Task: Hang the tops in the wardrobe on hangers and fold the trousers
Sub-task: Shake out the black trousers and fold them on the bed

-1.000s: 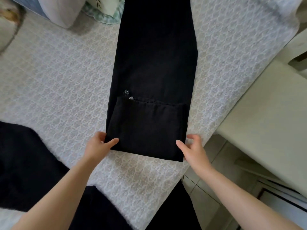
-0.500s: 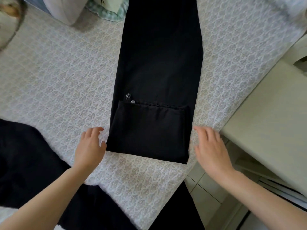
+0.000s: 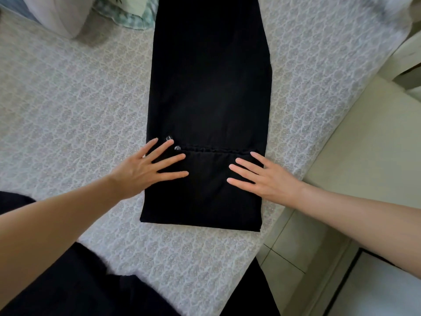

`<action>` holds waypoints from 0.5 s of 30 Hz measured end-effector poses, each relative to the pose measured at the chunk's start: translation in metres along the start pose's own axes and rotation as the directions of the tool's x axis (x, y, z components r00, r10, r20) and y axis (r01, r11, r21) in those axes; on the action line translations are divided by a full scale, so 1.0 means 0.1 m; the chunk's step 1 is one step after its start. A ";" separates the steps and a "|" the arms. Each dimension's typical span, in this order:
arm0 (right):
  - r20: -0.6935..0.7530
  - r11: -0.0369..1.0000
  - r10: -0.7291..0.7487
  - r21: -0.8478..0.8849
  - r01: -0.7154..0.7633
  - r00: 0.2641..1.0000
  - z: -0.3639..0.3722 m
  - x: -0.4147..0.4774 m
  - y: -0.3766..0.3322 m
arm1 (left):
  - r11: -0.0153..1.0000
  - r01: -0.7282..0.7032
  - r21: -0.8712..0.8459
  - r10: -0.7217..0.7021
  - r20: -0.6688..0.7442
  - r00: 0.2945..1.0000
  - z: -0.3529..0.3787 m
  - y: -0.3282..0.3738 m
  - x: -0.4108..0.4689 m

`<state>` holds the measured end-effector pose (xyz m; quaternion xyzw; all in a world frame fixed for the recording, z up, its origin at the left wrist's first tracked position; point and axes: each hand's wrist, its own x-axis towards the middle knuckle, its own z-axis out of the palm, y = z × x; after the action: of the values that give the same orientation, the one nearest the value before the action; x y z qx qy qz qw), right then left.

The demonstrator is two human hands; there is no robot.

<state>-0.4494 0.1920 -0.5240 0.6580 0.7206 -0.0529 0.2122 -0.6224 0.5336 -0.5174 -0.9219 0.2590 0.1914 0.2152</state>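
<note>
Trousers [image 3: 209,87] lie near the bed's [image 3: 68,99] right edge; left hand [image 3: 145,169] and right hand [image 3: 271,179] press flat, fingers spread wide, holding nothing. First fold is being smoothed; next likely needs another fold upward.

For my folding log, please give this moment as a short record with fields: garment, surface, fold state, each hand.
garment: black trousers, laid lengthwise
surface: patterned bed cover
fold state: near end folded over once; two metal buttons show at its edge
left hand: flat, fingers straight, on the folded end's left side
right hand: flat, fingers straight, on its right side
</note>
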 end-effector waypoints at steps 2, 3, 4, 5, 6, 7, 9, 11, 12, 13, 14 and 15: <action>-0.025 0.997 0.022 0.069 -0.020 0.999 0.01 0.02 0.05 | 0.999 -0.016 -0.036 0.017 0.009 1.000 0.05 -0.07 0.04; -0.034 0.994 0.034 0.103 -0.031 0.999 0.01 0.03 0.07 | 0.998 -0.011 -0.060 0.011 0.007 1.000 0.07 -0.10 0.04; -0.047 0.990 0.046 0.136 -0.039 0.998 0.01 0.04 0.08 | 0.995 0.003 -0.097 -0.003 0.004 1.000 0.10 -0.12 0.03; -0.054 0.985 0.058 0.165 -0.048 0.997 0.00 0.05 0.09 | 0.990 0.023 -0.137 -0.022 0.009 1.000 0.10 -0.15 0.02; -0.070 0.980 0.075 0.192 -0.060 0.995 0.01 0.06 0.09 | 0.984 0.043 -0.171 -0.044 0.000 0.999 0.11 -0.16 0.01; -0.077 0.972 0.095 0.224 -0.075 0.993 0.00 0.07 0.10 | 0.976 0.067 -0.208 -0.072 -0.013 0.997 0.11 -0.16 0.01; -0.083 0.954 0.132 0.280 -0.104 0.988 -0.03 0.10 0.10 | 0.951 0.117 -0.287 -0.136 -0.048 0.990 0.12 -0.11 0.01; -0.096 0.939 0.156 0.322 -0.118 0.983 -0.05 0.10 0.10 | 0.919 0.150 -0.364 -0.188 -0.072 0.980 0.14 -0.06 0.00; -0.102 0.933 0.162 0.340 -0.118 0.982 -0.06 0.10 0.11 | 0.908 0.155 -0.388 -0.198 -0.073 0.977 0.14 -0.04 -0.02; -0.105 0.927 0.158 0.357 -0.111 0.982 -0.08 0.10 0.11 | 0.901 0.156 -0.404 -0.200 -0.070 0.977 0.13 -0.03 -0.03; -0.113 0.926 0.149 0.365 -0.099 0.982 -0.09 0.08 0.10 | 0.897 0.152 -0.415 -0.195 -0.064 0.979 0.10 -0.04 -0.04; -0.107 0.924 0.141 0.370 -0.092 0.984 -0.11 0.06 0.10 | 0.893 0.143 -0.428 -0.183 -0.053 0.982 0.08 -0.04 -0.06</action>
<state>-0.4425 0.2023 -0.5145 0.7296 0.6703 -0.1291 0.0416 -0.6269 0.5429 -0.5199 -0.9729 0.1430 0.1814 0.0140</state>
